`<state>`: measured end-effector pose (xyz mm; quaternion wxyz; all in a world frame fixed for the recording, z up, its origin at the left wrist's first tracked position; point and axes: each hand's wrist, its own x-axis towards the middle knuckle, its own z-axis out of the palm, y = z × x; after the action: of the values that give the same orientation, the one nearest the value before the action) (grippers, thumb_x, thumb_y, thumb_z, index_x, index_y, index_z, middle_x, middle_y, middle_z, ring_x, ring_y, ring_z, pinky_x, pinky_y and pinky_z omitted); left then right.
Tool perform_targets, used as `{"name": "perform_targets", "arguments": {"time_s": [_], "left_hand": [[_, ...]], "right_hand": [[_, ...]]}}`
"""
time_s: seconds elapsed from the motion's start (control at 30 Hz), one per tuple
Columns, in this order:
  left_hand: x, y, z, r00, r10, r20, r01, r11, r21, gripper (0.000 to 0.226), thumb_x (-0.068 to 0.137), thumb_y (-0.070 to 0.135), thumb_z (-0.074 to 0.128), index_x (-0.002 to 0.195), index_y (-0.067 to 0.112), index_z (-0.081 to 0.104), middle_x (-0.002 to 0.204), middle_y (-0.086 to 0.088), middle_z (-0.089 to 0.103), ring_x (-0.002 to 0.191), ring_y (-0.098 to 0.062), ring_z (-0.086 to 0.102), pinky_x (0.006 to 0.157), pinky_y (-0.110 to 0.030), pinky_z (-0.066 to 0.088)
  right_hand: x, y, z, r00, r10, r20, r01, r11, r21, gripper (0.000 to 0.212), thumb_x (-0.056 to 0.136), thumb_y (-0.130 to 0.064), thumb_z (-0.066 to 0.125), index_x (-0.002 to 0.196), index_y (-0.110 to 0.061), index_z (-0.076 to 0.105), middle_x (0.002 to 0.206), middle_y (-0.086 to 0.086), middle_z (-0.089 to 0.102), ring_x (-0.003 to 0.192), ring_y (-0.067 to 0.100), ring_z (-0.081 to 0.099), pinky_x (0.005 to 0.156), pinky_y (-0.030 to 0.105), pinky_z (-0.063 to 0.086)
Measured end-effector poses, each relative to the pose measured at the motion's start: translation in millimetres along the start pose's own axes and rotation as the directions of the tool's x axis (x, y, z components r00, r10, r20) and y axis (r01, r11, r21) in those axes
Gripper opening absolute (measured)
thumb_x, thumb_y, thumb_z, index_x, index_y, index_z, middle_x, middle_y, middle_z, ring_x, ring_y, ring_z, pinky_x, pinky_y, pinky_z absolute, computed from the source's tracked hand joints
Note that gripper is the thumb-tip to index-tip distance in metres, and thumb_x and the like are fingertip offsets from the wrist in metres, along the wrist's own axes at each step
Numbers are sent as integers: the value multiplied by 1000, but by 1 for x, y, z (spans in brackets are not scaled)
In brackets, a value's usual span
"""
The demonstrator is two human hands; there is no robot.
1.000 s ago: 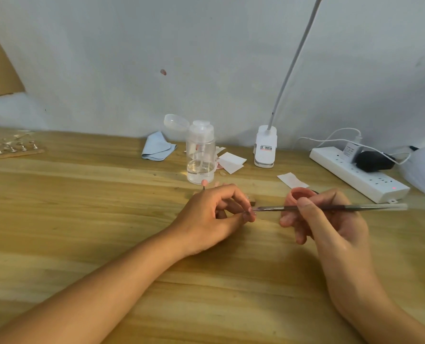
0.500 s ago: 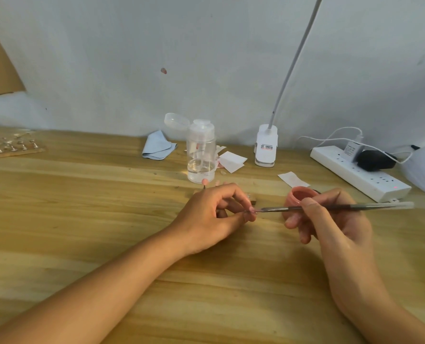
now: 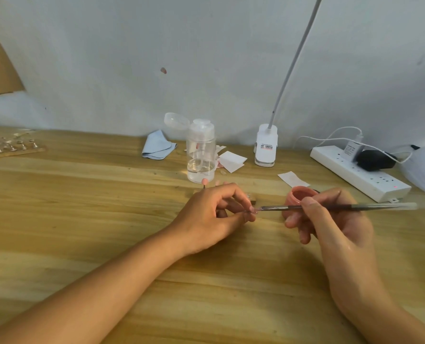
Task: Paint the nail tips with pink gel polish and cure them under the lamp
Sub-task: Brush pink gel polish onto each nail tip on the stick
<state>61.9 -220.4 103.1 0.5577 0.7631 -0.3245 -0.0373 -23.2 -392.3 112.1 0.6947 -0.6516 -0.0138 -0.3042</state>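
Note:
My left hand (image 3: 213,214) rests on the wooden table and pinches a small nail tip (image 3: 253,209) between thumb and forefinger. My right hand (image 3: 330,219) grips a thin gel brush (image 3: 330,207) held level, its bristles touching the nail tip. An open pink gel polish jar (image 3: 300,196) sits just behind my right fingers. Behind my left hand a pink-painted nail tip on a stick (image 3: 204,182) stands upright. The white clip lamp (image 3: 266,145) stands at the back, its neck rising out of the frame.
A clear pump bottle (image 3: 201,152) with its lid flipped open stands behind my left hand. A blue cloth (image 3: 158,146), white paper wipes (image 3: 232,161), a power strip (image 3: 360,172) with a plugged charger, and a board of nail-tip holders (image 3: 7,146) lie along the back.
My right hand shifted a little to the right and lower, uncovering more of the pink jar. The brush tip stays at the nail tip; my left hand has barely moved.

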Motion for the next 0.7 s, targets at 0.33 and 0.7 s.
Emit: {"name": "perform_targets", "arguments": {"time_s": [0.33,0.7], "left_hand": [[-1,2,0,1000,1,-10,-1,1000,7,17,89,10,71,85,25,64,87,5,76,78,0,68,56,-17,37],[-5,11,3,998,6,-56,-8,1000,-24,16,88,4,69,86,19,69,85,7,76,84,-4,71,55,-16,37]], "right_hand": [[-1,1,-1,1000,-9,16,9,1000,5,16,93,-7,54,86,6,48,79,25,64,53,30,48,47,22,40],[-6,10,-4,900,-302,314,430,736,-523,30,89,-1,63,107,-25,56,99,-11,59,90,14,62,76,22,49]]}}
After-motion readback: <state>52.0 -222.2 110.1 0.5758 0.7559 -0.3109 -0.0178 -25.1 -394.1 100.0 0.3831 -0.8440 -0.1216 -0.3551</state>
